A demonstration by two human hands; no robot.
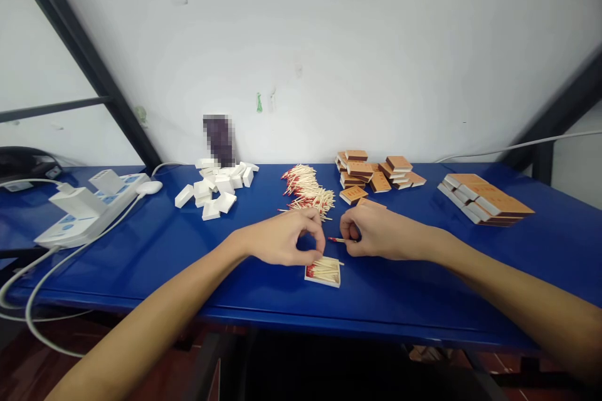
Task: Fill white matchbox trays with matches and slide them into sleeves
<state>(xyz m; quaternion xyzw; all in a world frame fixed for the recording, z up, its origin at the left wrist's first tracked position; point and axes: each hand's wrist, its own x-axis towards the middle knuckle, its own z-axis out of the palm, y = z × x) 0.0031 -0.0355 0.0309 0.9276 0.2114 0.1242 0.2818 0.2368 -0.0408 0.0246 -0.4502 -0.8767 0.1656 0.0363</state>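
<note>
My left hand (294, 238) is over the far edge of a small white matchbox tray (337, 284), thumb and forefinger pinched on a matchstick (339, 263) whose end juts past the tray's right side. Inside the tray lie several matchsticks, red heads to the left. To the right, my right hand (371, 232) has its fingers curled around matchsticks (335, 240), red heads poking out leftward; how many is hidden. Just behind both hands spreads a heap of loose red-tipped matchsticks (305, 188), partly covered by my left hand.
White matchbox trays (224, 185) are piled at the back left, near a dark blurred object (220, 141). Orange matchbox sleeves (360, 169) lie behind my right hand, with a neat stack of matchboxes (489, 197) farther right. A power strip (94, 213) with cables occupies the left of the blue table (263, 301).
</note>
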